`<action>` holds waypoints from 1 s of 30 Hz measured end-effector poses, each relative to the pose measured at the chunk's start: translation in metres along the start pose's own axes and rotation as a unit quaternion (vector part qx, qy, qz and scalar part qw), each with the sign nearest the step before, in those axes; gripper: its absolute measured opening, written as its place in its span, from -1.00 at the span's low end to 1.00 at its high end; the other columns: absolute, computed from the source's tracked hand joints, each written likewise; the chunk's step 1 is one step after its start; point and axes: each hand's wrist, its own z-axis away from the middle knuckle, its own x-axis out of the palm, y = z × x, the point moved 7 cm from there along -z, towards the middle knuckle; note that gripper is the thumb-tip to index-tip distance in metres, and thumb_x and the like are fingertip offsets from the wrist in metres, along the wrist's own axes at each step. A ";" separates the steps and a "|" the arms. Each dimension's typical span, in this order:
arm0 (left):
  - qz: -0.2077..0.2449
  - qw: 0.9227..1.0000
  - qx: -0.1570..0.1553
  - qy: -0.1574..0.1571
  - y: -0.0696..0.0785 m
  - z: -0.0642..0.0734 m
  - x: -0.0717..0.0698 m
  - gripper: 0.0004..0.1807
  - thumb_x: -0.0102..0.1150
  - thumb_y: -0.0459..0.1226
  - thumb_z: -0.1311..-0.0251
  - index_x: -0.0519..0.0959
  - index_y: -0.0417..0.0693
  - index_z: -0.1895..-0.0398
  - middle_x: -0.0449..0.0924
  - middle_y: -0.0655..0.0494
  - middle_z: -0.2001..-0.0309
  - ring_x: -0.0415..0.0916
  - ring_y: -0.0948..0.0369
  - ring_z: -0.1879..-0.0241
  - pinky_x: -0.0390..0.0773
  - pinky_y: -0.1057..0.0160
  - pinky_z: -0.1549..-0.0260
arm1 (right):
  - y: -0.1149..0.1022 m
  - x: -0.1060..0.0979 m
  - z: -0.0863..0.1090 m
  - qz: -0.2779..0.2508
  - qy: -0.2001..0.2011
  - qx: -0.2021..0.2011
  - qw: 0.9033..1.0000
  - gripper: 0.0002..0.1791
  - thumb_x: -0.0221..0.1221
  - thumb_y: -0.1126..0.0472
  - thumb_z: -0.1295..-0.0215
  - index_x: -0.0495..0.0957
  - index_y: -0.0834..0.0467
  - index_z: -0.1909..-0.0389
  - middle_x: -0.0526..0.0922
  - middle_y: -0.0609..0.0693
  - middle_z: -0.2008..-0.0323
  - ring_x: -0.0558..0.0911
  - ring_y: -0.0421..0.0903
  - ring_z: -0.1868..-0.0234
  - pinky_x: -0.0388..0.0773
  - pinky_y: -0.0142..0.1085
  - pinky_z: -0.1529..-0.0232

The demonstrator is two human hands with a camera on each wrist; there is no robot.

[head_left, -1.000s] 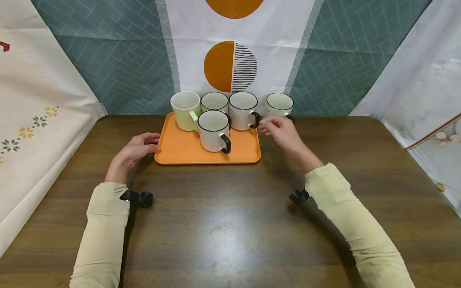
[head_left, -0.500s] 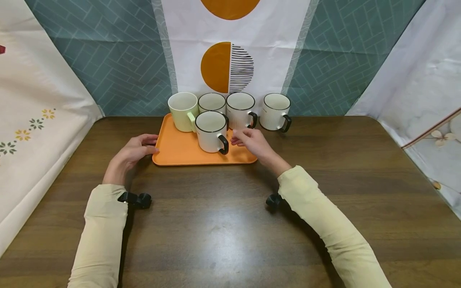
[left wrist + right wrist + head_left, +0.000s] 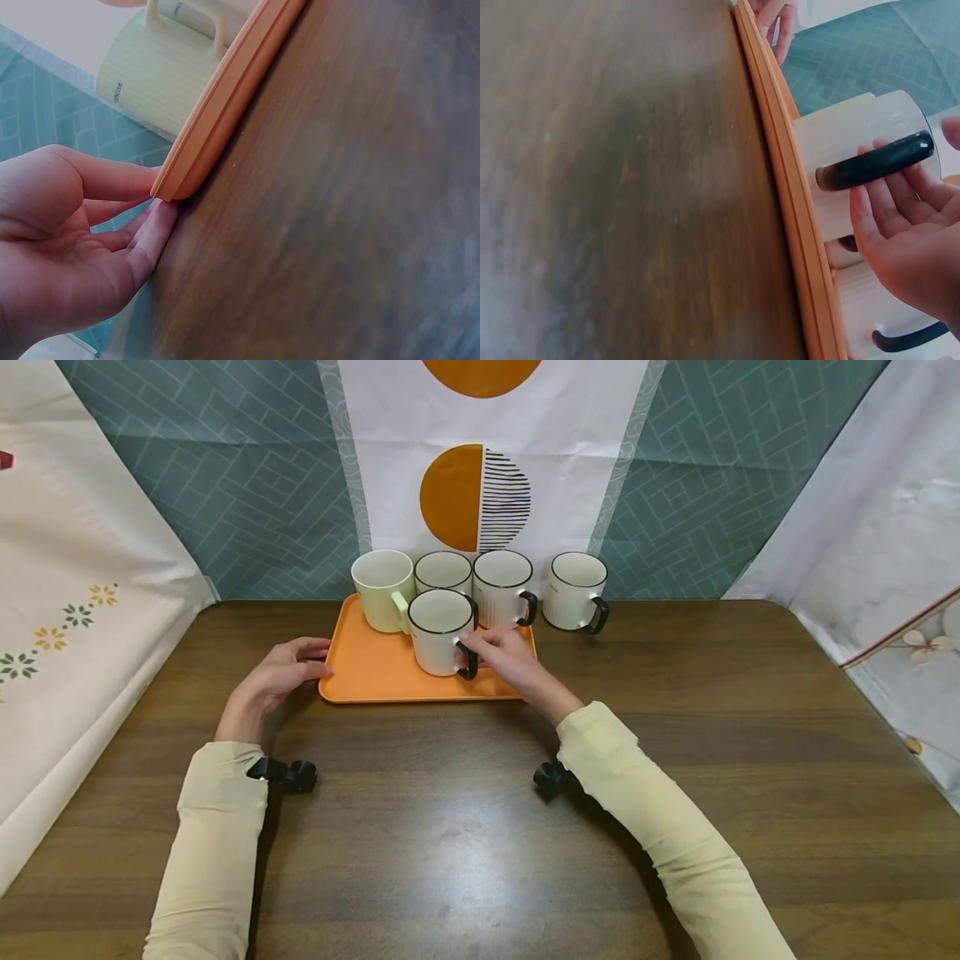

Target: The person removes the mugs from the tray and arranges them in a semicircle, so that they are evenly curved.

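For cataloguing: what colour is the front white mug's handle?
Curved black handle, clearest in right wrist view.

Both arms [image 3: 213, 843] stretched forward, left grip [image 3: 277, 672] pinching, right grip [image 3: 507, 658] fingers gently curved, its closure unclear.

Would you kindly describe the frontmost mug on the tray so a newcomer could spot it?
On the table sits an orange tray. Nearest its front edge stands a white mug with a black rim. Unlike the mugs behind it, it has the right hand at its handle.

desk [image 3: 405, 877]: wood-grained, glossy | tray [image 3: 367, 672] near desk's back edge: smooth, plastic-looking | pale-green mug [image 3: 378, 610], tray's back-left corner: ribbed, ceramic-looking | black mug handle [image 3: 881, 163]: glossy | backdrop [image 3: 262, 510]: creased cloth
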 end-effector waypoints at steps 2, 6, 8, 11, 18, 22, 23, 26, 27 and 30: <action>-0.001 1.000 0.001 0.000 0.000 0.001 0.000 -0.30 0.02 -0.42 -0.35 -0.02 -0.36 -0.47 0.08 -0.32 -0.37 0.22 -0.01 -0.19 0.36 0.26 -0.13 | -0.001 0.003 -0.001 -0.004 -0.005 -0.007 1.000 -0.64 0.09 0.11 -0.43 0.63 0.34 0.35 0.66 0.13 0.36 0.58 -0.03 0.22 0.51 -0.19 0.01; 0.000 1.000 0.003 -0.003 0.001 0.003 0.000 -0.30 0.01 -0.43 -0.35 -0.03 -0.36 -0.47 0.08 -0.33 -0.37 0.24 -0.03 -0.20 0.36 0.25 -0.14 | 0.000 0.008 -0.002 -0.029 0.001 0.000 1.000 -0.70 0.11 0.17 -0.40 0.61 0.33 0.40 0.63 0.06 0.41 0.59 -0.07 0.27 0.53 -0.23 0.04; 0.000 1.000 0.005 -0.007 0.002 0.004 0.001 -0.30 0.00 -0.43 -0.36 -0.04 -0.37 -0.47 0.08 -0.33 -0.36 0.23 -0.05 -0.21 0.35 0.20 -0.18 | 0.001 0.010 -0.002 -0.047 0.006 0.007 0.999 -0.69 0.09 0.19 -0.42 0.60 0.36 0.39 0.63 0.07 0.42 0.61 -0.07 0.30 0.54 -0.24 0.06; 0.001 1.000 0.007 -0.011 0.003 0.004 0.001 -0.31 -0.01 -0.43 -0.36 -0.04 -0.36 -0.47 0.09 -0.34 -0.36 0.23 -0.08 -0.23 0.31 0.11 -0.22 | 0.002 0.014 -0.002 -0.058 0.010 0.009 0.998 -0.65 0.03 0.21 -0.45 0.60 0.41 0.36 0.64 0.08 0.41 0.63 -0.07 0.32 0.55 -0.25 0.08; 0.000 1.000 0.004 -0.012 0.005 0.004 0.002 -0.31 -0.01 -0.43 -0.36 -0.04 -0.37 -0.47 0.09 -0.35 -0.36 0.21 -0.09 -0.23 0.24 0.01 -0.26 | 0.004 0.022 0.000 -0.076 0.010 0.000 0.997 -0.59 -0.08 0.19 -0.51 0.60 0.40 0.35 0.65 0.08 0.42 0.66 -0.12 0.37 0.56 -0.29 0.15; 0.002 1.000 0.005 -0.011 0.004 0.002 0.001 -0.31 -0.01 -0.44 -0.35 -0.04 -0.36 -0.47 0.09 -0.35 -0.36 0.21 -0.09 -0.23 0.22 -0.02 -0.27 | 0.003 0.025 0.003 -0.088 0.019 0.005 0.996 -0.62 -0.10 0.17 -0.53 0.52 0.33 0.39 0.54 0.04 0.47 0.53 -0.17 0.47 0.51 -0.35 0.29; 0.002 1.000 0.005 -0.010 0.004 0.001 0.001 -0.31 -0.01 -0.44 -0.35 -0.04 -0.36 -0.47 0.09 -0.35 -0.37 0.20 -0.10 -0.23 0.21 -0.03 -0.27 | 0.003 0.026 0.004 -0.087 0.023 0.008 0.996 -0.62 -0.11 0.16 -0.53 0.50 0.32 0.40 0.50 0.03 0.48 0.49 -0.17 0.48 0.48 -0.35 0.32; 0.006 1.000 0.005 -0.009 0.004 0.001 0.001 -0.31 -0.01 -0.44 -0.35 -0.03 -0.36 -0.47 0.09 -0.35 -0.36 0.20 -0.09 -0.23 0.22 -0.02 -0.27 | 0.003 0.027 0.005 -0.075 0.041 0.011 0.996 -0.61 -0.15 0.14 -0.55 0.44 0.31 0.40 0.42 0.03 0.49 0.39 -0.15 0.49 0.38 -0.34 0.39; 0.007 1.000 0.004 -0.009 0.004 0.002 0.001 -0.32 -0.01 -0.44 -0.35 -0.03 -0.36 -0.47 0.09 -0.34 -0.36 0.21 -0.09 -0.22 0.22 -0.01 -0.27 | 0.003 0.027 0.006 -0.069 0.047 0.012 0.996 -0.60 -0.16 0.13 -0.56 0.43 0.31 0.41 0.39 0.03 0.51 0.37 -0.15 0.49 0.35 -0.34 0.40; 0.009 1.000 0.004 -0.006 0.005 0.004 0.001 -0.33 -0.01 -0.44 -0.35 -0.01 -0.36 -0.46 0.11 -0.33 -0.35 0.22 -0.07 -0.21 0.24 0.02 -0.26 | 0.004 0.025 0.006 -0.051 0.066 0.010 0.996 -0.58 -0.18 0.11 -0.56 0.40 0.30 0.44 0.34 0.01 0.54 0.34 -0.13 0.49 0.31 -0.34 0.42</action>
